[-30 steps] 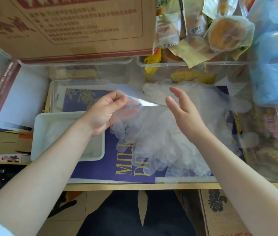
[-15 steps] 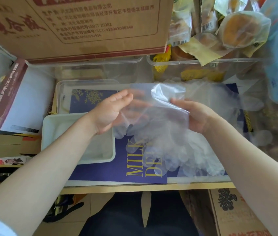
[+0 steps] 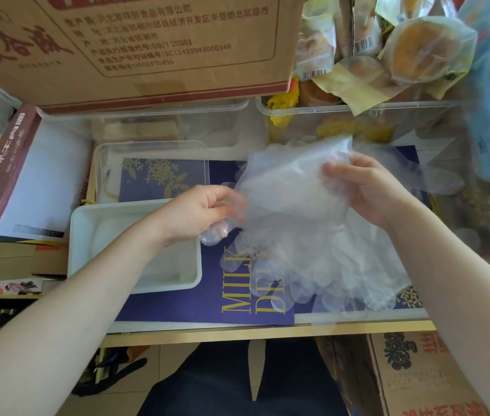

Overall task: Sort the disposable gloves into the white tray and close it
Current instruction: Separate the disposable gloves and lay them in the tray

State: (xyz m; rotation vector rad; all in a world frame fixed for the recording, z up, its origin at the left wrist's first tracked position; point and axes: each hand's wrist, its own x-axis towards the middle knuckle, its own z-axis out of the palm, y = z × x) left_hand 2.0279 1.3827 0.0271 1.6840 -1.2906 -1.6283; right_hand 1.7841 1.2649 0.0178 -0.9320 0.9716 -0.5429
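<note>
Gloves (image 3: 297,211), a limp clear bundle, hang between both hands above the blue book, cuffs up so the loose ends dangle together. The right hand (image 3: 369,190) pinches the top edge; the left hand (image 3: 198,211) has its fingers curled round the bundle's side. The white tray (image 3: 87,223) waits open at nine o'clock, probably next.

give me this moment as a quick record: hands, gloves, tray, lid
left hand: grips the lower left edge of the gloves
right hand: pinches the upper right edge of the gloves
gloves: clear bunch held between both hands, glove tips hanging over the purple box
tray: white, open, left of the gloves, under the left forearm
lid: clear, lying behind the tray
</note>
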